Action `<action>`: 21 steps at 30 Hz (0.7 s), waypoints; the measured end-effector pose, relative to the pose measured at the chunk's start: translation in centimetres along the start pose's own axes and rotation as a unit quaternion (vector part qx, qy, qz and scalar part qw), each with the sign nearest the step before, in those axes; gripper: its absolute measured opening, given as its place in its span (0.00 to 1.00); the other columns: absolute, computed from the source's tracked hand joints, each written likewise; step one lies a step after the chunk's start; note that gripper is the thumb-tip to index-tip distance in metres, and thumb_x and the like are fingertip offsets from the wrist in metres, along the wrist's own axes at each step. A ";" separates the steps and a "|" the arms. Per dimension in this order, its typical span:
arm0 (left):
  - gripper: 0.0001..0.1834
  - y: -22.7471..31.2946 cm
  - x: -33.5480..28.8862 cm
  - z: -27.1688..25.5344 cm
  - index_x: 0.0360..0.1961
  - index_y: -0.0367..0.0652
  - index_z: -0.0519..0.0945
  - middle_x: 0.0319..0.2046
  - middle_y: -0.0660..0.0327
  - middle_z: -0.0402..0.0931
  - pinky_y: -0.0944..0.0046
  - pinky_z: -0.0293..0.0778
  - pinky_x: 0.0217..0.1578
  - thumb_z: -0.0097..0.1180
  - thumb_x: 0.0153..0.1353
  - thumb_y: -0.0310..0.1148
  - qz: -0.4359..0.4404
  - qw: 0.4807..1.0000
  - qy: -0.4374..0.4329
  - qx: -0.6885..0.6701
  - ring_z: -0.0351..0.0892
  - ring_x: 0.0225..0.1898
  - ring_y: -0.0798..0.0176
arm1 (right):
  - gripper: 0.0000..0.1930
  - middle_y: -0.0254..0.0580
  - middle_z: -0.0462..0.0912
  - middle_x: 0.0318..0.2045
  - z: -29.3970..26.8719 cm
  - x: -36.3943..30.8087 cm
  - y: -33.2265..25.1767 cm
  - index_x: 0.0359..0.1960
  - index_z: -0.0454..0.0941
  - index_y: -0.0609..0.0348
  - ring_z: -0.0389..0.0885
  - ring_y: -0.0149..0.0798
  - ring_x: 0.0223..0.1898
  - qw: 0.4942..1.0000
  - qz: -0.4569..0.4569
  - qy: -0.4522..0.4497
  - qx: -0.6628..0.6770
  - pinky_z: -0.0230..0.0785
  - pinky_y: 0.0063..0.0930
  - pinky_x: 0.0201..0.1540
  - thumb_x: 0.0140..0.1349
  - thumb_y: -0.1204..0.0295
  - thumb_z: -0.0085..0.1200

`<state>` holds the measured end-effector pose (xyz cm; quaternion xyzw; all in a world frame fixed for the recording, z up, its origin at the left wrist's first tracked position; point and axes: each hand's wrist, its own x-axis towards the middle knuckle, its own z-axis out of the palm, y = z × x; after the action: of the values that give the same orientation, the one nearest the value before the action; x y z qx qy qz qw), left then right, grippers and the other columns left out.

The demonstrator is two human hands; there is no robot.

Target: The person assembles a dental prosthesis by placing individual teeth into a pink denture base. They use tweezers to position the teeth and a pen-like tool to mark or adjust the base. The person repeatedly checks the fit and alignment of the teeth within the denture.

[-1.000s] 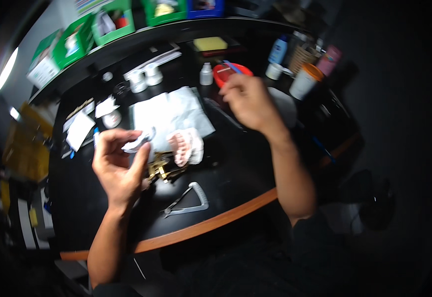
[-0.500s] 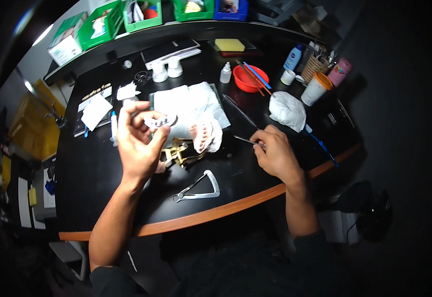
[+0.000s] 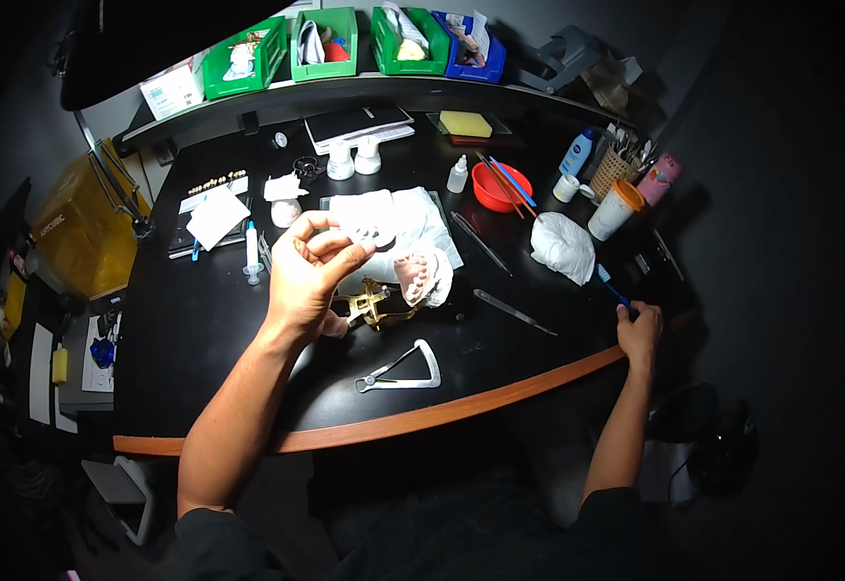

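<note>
Left hand [image 3: 308,281]: grip closed on a white plaster dental cast [image 3: 364,221], raised above the black surface [image 3: 199,329]. Right hand [image 3: 638,329]: grip closed on a blue toothbrush [image 3: 608,283] at the surface's edge. Below: brass articulator [image 3: 376,305], metal caliper [image 3: 405,370]. Step, judged: brushing the cast; brush must meet cast.

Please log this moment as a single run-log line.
left hand: raised over desk, holds white plaster cast | right hand: at desk edge, grips blue toothbrush | articulator with cast: on black desk
</note>
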<state>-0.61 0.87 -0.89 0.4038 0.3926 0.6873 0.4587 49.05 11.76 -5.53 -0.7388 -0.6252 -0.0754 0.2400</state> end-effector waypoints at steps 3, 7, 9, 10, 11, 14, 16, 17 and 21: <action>0.24 0.1 -0.2 -0.1 0.53 0.35 0.73 0.44 0.52 0.86 0.64 0.83 0.53 0.72 0.59 0.20 0.006 1.000 -0.011 -0.022 0.87 0.47 0.63 | 0.09 0.53 0.83 0.43 0.0 -0.9 -0.3 0.43 0.86 0.63 0.83 0.56 0.50 0.999 0.005 0.009 0.039 0.73 0.47 0.57 0.64 0.72 0.66; 0.24 -0.2 -0.1 -0.1 0.54 0.35 0.73 0.45 0.51 0.86 0.64 0.82 0.54 0.71 0.60 0.20 0.025 0.998 -0.035 -0.041 0.87 0.48 0.63 | 0.06 0.53 0.83 0.37 0.6 -1.0 1.1 0.41 0.84 0.64 0.85 0.56 0.41 0.990 -0.023 0.081 0.110 0.76 0.45 0.47 0.64 0.76 0.65; 0.23 -0.2 0.0 0.0 0.56 0.34 0.74 0.46 0.51 0.86 0.65 0.83 0.53 0.70 0.62 0.20 0.021 0.998 -0.055 -0.039 0.87 0.47 0.64 | 0.07 0.46 0.83 0.34 -0.1 -1.4 1.0 0.44 0.83 0.64 0.84 0.44 0.37 0.978 -0.032 0.089 0.184 0.75 0.35 0.43 0.68 0.76 0.61; 0.23 -0.1 0.0 0.2 0.56 0.34 0.74 0.46 0.52 0.86 0.65 0.83 0.52 0.69 0.63 0.21 0.012 0.997 -0.062 -0.042 0.87 0.46 0.65 | 0.07 0.43 0.82 0.33 -1.4 -2.2 -0.5 0.45 0.83 0.64 0.83 0.40 0.36 0.963 -0.049 0.076 0.253 0.75 0.33 0.42 0.70 0.75 0.59; 0.23 0.0 -0.1 0.3 0.57 0.35 0.74 0.45 0.53 0.87 0.66 0.83 0.50 0.69 0.63 0.21 0.003 0.997 -0.069 -0.046 0.87 0.45 0.66 | 0.07 0.40 0.82 0.33 -2.7 -3.1 -2.3 0.46 0.83 0.64 0.82 0.36 0.35 0.943 -0.064 0.062 0.320 0.74 0.31 0.42 0.72 0.74 0.58; 0.22 0.2 -0.3 -0.2 0.59 0.34 0.79 0.42 0.56 0.87 0.69 0.81 0.44 0.68 0.65 0.24 -0.045 0.990 -0.128 -0.030 0.86 0.41 0.69 | 0.09 0.29 0.78 0.26 -6.4 -6.1 -9.9 0.44 0.84 0.63 0.74 0.22 0.29 0.872 -0.151 -0.125 0.449 0.64 0.19 0.32 0.76 0.72 0.53; 0.22 0.2 -0.4 -0.3 0.59 0.33 0.81 0.42 0.56 0.88 0.70 0.81 0.43 0.69 0.64 0.24 -0.062 0.984 -0.166 -0.025 0.86 0.40 0.69 | 0.09 0.28 0.75 0.19 -7.4 -8.2 -14.2 0.39 0.85 0.64 0.70 0.21 0.22 0.837 -0.234 -0.201 0.451 0.61 0.21 0.26 0.75 0.73 0.54; 0.22 0.3 -0.6 -0.3 0.58 0.33 0.81 0.42 0.56 0.88 0.70 0.81 0.43 0.69 0.64 0.24 -0.068 0.983 -0.173 -0.006 0.86 0.40 0.69 | 0.09 0.32 0.75 0.18 -7.1 -8.9 -15.9 0.38 0.84 0.65 0.71 0.22 0.21 0.835 -0.282 -0.196 0.429 0.61 0.23 0.24 0.74 0.73 0.56; 0.24 0.7 -0.8 0.6 0.59 0.31 0.81 0.41 0.55 0.88 0.72 0.80 0.36 0.70 0.62 0.24 -0.063 0.976 -0.209 0.021 0.85 0.35 0.71 | 0.08 0.48 0.80 0.21 -7.3 -10.3 -21.0 0.35 0.83 0.66 0.79 0.42 0.20 0.800 -0.395 -0.128 0.433 0.68 0.32 0.26 0.71 0.74 0.58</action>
<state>-0.09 0.07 -0.21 0.5228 0.3271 0.5489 0.5643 28.11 1.48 2.05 -0.2501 -0.8554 0.2097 0.4022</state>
